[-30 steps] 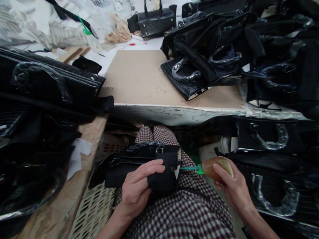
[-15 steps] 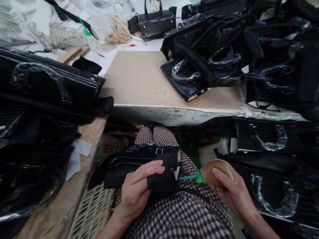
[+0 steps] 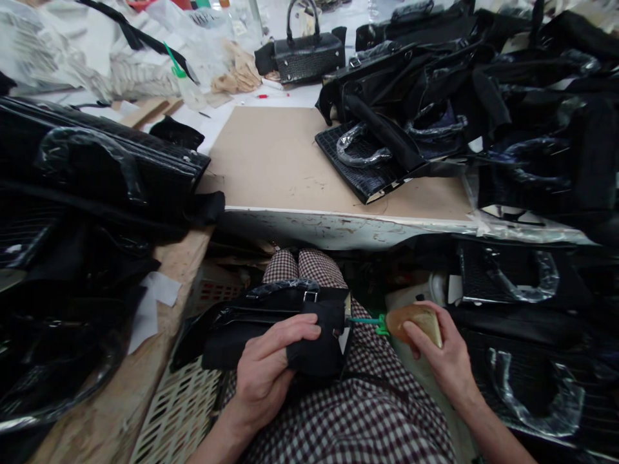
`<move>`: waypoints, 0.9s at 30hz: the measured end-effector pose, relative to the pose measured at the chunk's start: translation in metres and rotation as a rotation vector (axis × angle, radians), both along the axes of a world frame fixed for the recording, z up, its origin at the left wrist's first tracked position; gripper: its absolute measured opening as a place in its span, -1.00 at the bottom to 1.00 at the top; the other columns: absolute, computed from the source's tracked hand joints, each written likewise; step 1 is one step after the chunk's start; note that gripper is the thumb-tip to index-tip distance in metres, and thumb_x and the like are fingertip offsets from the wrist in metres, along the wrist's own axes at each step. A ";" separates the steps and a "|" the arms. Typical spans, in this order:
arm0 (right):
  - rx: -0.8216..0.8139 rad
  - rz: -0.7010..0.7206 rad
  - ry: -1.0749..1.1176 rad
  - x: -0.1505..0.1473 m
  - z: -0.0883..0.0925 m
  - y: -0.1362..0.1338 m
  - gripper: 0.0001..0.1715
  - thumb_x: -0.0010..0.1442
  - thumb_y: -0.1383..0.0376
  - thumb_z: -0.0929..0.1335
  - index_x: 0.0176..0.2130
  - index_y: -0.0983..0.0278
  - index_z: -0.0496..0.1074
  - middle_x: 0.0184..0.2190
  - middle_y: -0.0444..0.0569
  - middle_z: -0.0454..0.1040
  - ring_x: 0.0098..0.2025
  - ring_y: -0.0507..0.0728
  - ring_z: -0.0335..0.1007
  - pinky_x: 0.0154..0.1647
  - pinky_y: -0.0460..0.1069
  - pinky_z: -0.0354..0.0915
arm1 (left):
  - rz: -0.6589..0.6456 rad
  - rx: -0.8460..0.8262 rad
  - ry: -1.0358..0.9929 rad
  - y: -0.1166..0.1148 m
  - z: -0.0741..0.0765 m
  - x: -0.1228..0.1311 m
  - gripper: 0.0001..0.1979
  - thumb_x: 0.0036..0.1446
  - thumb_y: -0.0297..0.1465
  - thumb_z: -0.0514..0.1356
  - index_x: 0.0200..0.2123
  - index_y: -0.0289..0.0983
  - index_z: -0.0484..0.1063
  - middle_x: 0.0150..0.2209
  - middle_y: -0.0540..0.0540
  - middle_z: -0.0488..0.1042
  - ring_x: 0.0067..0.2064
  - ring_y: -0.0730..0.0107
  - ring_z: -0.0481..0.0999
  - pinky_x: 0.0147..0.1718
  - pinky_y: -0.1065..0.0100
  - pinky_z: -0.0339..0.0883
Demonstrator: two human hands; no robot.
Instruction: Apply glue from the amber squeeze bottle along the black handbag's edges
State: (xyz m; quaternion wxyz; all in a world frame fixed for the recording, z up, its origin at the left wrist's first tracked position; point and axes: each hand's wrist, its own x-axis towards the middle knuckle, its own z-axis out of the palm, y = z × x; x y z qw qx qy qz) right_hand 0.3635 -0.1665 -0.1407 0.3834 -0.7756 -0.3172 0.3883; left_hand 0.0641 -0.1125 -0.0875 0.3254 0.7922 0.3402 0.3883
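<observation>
Head view: left hand [image 3: 268,364], half-curled, holds black bag [image 3: 316,348]; right hand [image 3: 449,357], curled, grips bottle [image 3: 399,316]. Advise steady nozzle [image 3: 365,320], light squeeze.

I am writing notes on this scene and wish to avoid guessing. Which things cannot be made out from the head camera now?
In the head view:
Nozzle: its tip is too small to tell whether it touches the held bag.
Right hand: most fingers are hidden behind the bottle.
Black bags at right: cut off by the right edge.
Lettering on plastic: too small and blurred to read.
</observation>
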 end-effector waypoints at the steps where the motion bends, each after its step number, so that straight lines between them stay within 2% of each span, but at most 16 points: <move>1: 0.012 0.011 -0.009 0.000 -0.002 -0.001 -0.28 -0.04 -0.07 0.49 -0.01 0.27 0.38 -0.21 0.02 0.43 -0.46 0.11 0.35 -0.63 -0.05 0.35 | 0.002 -0.001 0.000 0.000 0.000 0.000 -0.75 0.27 -0.64 0.13 -0.04 -0.34 0.48 -0.08 -0.13 0.59 0.14 0.36 0.50 0.15 0.42 0.38; 7: -0.002 0.062 0.041 0.006 0.001 -0.003 -0.33 -0.01 -0.07 0.50 -0.02 0.23 0.42 -0.23 -0.03 0.45 -0.44 0.10 0.34 -0.64 -0.07 0.31 | -0.007 -0.003 -0.022 0.002 0.000 0.001 -0.78 0.29 -0.61 0.15 -0.04 -0.34 0.48 -0.08 -0.13 0.60 0.14 0.36 0.51 0.14 0.42 0.39; 11: -0.039 -0.039 0.327 0.008 0.007 0.004 -0.32 -0.04 -0.06 0.53 -0.04 0.26 0.43 -0.39 -0.11 0.43 -0.59 0.01 0.18 -0.74 -0.11 0.13 | -0.005 0.003 -0.010 0.002 0.000 0.002 -0.75 0.27 -0.64 0.14 -0.04 -0.33 0.48 -0.06 -0.13 0.59 0.15 0.36 0.50 0.15 0.42 0.38; 14: -0.005 -0.124 0.492 0.005 0.007 0.008 -0.40 -0.01 -0.05 0.53 -0.15 0.31 0.44 -0.47 -0.14 0.38 -0.62 -0.04 0.11 -0.75 -0.14 0.05 | 0.016 0.004 -0.001 0.002 0.000 0.001 -0.73 0.27 -0.65 0.14 -0.03 -0.32 0.48 -0.05 -0.12 0.59 0.15 0.37 0.50 0.16 0.44 0.37; 16: 0.014 -0.122 0.465 0.002 0.006 0.011 -0.40 -0.01 -0.05 0.53 -0.15 0.30 0.43 -0.46 -0.14 0.39 -0.61 -0.02 0.15 -0.73 -0.13 0.10 | 0.016 0.000 -0.002 0.002 -0.001 0.001 -0.72 0.26 -0.66 0.15 -0.03 -0.31 0.48 -0.05 -0.12 0.59 0.15 0.37 0.50 0.16 0.42 0.38; 19: -0.004 -0.042 0.284 -0.001 0.002 0.013 -0.29 -0.05 -0.07 0.54 -0.05 0.26 0.39 -0.40 -0.12 0.44 -0.62 0.01 0.22 -0.69 -0.07 0.22 | 0.023 0.002 0.000 0.002 -0.002 0.001 -0.73 0.27 -0.64 0.15 -0.02 -0.30 0.48 -0.04 -0.12 0.59 0.14 0.36 0.51 0.15 0.42 0.39; 22: -0.006 0.006 0.122 -0.003 -0.002 0.013 -0.25 -0.07 -0.11 0.52 -0.03 0.26 0.39 -0.29 -0.04 0.46 -0.54 0.07 0.32 -0.65 -0.04 0.31 | 0.051 0.001 0.006 0.002 -0.002 0.001 -0.74 0.28 -0.60 0.17 -0.01 -0.29 0.48 -0.02 -0.13 0.59 0.12 0.36 0.52 0.15 0.44 0.39; 25: 0.035 -0.043 0.062 -0.005 -0.006 0.011 -0.23 -0.08 -0.13 0.51 -0.03 0.26 0.38 -0.23 0.00 0.45 -0.45 0.12 0.36 -0.64 -0.03 0.34 | 0.061 -0.002 0.002 0.002 -0.002 -0.001 -0.75 0.29 -0.58 0.17 0.00 -0.26 0.48 -0.03 -0.12 0.59 0.12 0.35 0.53 0.17 0.43 0.38; 27: 0.053 -0.113 0.074 -0.006 -0.008 0.008 -0.21 -0.11 -0.13 0.53 -0.03 0.25 0.39 -0.25 -0.03 0.46 -0.49 0.10 0.33 -0.64 -0.03 0.33 | 0.060 -0.002 -0.009 0.001 -0.004 -0.002 -0.73 0.30 -0.56 0.17 0.02 -0.22 0.48 -0.04 -0.09 0.59 0.12 0.35 0.53 0.17 0.42 0.38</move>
